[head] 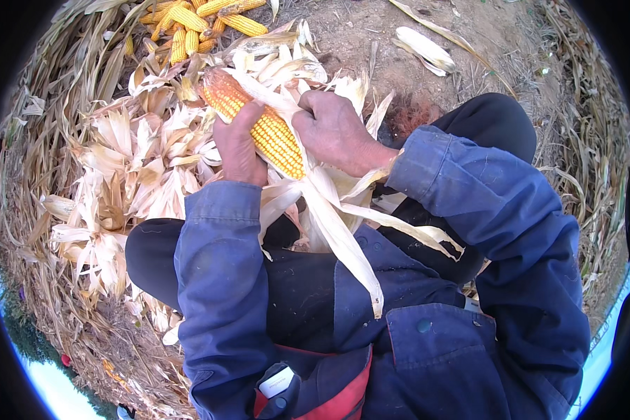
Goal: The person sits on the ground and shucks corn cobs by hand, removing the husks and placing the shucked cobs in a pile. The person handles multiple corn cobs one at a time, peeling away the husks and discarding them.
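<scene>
A partly husked ear of corn (273, 137) lies slantwise between my hands, its yellow kernels bare along the upper side and brown silk at the far tip. My left hand (240, 144) grips the ear from the left, thumb across the kernels. On the other side, my right hand (335, 131) is closed on pale corn husk (294, 105) along the ear's edge. Peeled-back husk leaves (341, 236) hang from the near end over my lap. The underside of the ear is hidden.
Bare yellow corn ears (189, 26) are piled at the far left. Stripped husks (142, 152) heap beside my left knee. One ear still in its husk (425, 50) lies on the soil (357, 31) at the far right. Dry cornstalks (47, 131) line both sides.
</scene>
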{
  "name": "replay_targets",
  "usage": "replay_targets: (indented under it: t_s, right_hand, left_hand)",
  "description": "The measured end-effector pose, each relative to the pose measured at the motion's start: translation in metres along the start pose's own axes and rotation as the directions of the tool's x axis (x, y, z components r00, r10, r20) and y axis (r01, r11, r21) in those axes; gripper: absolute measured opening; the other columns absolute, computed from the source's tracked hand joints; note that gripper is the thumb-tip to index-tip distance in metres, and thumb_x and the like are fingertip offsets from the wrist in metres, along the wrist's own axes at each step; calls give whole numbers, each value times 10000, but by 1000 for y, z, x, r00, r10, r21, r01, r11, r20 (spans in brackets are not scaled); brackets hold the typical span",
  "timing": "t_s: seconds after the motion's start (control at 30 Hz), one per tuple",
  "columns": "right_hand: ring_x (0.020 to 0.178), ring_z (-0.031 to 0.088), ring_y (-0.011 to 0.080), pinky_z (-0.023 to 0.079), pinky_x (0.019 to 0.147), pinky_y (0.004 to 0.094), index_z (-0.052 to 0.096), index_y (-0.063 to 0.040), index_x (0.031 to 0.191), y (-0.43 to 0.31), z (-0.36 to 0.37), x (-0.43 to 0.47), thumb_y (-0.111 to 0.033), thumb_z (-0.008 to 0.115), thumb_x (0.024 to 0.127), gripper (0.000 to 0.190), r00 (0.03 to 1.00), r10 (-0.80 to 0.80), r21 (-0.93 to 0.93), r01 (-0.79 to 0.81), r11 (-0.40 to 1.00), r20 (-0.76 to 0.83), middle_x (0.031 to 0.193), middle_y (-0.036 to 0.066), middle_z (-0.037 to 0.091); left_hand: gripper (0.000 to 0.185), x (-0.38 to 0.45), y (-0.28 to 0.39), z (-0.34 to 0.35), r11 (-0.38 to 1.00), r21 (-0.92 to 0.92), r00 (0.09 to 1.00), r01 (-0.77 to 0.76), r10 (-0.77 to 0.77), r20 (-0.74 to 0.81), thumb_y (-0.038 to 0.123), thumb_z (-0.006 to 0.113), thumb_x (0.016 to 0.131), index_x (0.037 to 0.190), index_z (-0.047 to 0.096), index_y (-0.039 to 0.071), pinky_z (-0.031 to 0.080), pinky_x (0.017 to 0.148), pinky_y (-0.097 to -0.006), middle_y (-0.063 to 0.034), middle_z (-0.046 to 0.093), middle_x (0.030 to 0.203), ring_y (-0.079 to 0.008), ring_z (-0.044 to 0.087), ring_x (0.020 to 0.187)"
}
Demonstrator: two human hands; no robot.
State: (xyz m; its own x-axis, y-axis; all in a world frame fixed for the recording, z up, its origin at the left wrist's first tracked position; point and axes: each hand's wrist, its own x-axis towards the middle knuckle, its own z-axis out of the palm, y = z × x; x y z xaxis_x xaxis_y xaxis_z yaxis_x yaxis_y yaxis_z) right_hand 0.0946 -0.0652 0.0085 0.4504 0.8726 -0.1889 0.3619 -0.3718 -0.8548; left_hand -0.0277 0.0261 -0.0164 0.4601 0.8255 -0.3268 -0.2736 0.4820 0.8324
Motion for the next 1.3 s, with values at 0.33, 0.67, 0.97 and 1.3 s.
replay_targets:
  t_s: [0.33, 0.67, 0.97, 1.3]
  right_hand:
    - [725, 647, 343, 496, 712, 448, 610, 111, 835, -3, 1, -2, -165, 529, 835, 287, 999, 20, 3, -20, 1000, -48, 753, 272, 629]
    - [662, 628, 296, 469, 644, 445, 565, 109, 794, 3, -1, -3, -147, 519, 874, 271, 998, -57, 41, 56, 998, 23, 689, 263, 589]
    - [680, 631, 250, 477, 629, 411, 568, 94, 916, -3, -3, -5, -259, 545, 979, 359, 994, -94, 73, 90, 993, 52, 720, 226, 610]
    - [728, 654, 365, 498, 660, 420, 571, 75, 964, -2, -6, -1, -166, 531, 940, 246, 970, -240, 17, 241, 970, -47, 773, 261, 617]
  left_hand:
    - [438, 0, -2, -7, 998, -69, 999, -5, 9, 52, 139, 638, 863, 1251, 494, -1, 538, 895, -382, -99, 606, 1090, -223, 638, 994]
    - [482, -3, 3, -4, 994, -103, 996, 34, -25, 88, 171, 640, 858, 1288, 493, 11, 508, 953, -382, -95, 605, 1122, -229, 622, 1042]
    - [467, -5, 3, -5, 991, -124, 992, 49, -34, 118, 174, 631, 864, 1281, 503, 6, 500, 963, -398, -109, 613, 1143, -237, 620, 1054]
    - [453, -3, 3, -1, 991, -127, 988, 43, -23, 155, 213, 570, 934, 1324, 484, 0, 450, 1041, -431, -133, 601, 1243, -252, 593, 1144]
